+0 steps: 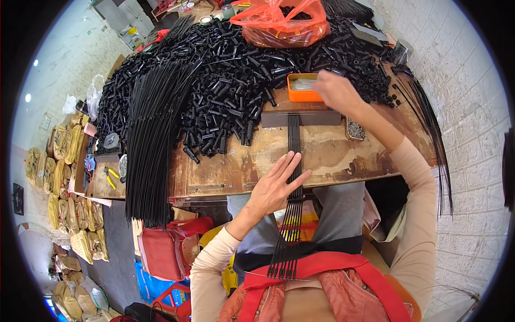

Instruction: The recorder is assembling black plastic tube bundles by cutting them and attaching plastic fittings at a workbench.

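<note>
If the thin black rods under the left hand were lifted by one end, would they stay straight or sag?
The rods would probably sag: they are long and very thin, and past the table edge they already splay apart. The left hand lies flat on them, which suggests they shift or roll easily.

Left hand (276, 185) flat on black rods (294, 161), right hand (335, 91) at orange tray (300, 95)

A small assembly workshop: a worn wooden workbench (332, 155) heaped with black plastic tubes (236, 70), long rod bundles (153, 134), stacked sacks (64, 161) beside.
</note>
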The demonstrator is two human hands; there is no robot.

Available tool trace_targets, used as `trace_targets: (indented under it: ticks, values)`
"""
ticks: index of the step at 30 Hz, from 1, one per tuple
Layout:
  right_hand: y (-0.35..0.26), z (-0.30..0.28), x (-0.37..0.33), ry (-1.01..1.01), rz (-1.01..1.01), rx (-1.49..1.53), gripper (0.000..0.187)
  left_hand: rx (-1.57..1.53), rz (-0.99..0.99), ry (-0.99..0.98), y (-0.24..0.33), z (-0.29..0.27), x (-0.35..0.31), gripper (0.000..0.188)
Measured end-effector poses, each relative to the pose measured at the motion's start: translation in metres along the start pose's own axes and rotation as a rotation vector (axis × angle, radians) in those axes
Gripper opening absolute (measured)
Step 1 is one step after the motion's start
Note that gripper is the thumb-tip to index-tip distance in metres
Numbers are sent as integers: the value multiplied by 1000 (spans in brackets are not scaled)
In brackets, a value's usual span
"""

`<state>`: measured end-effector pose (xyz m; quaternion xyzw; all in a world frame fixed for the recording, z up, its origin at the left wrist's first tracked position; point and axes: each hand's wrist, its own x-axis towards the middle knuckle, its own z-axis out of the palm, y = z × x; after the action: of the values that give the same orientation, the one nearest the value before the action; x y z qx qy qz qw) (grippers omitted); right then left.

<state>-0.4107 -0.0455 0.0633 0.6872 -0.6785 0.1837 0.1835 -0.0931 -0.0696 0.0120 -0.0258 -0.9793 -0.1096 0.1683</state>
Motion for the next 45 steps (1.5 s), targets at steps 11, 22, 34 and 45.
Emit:
trace_targets:
  ticks: [11, 22, 34, 45]
  values:
    - [-26, -3, -23, -143, -67, 42, 7, 6, 1, 9, 0, 3, 1, 77]
    - [-2, 16, -1, 12, -16, 37, 5, 15, -8, -2, 0, -1, 1, 75]
    - [-24, 13, -20, -48, 4, 248, 18, 2, -11, 0, 1, -2, 0, 76]
    - [-18, 4, -35, -174, -77, 213, 36, 8, -15, 3, 0, 2, 2, 76]
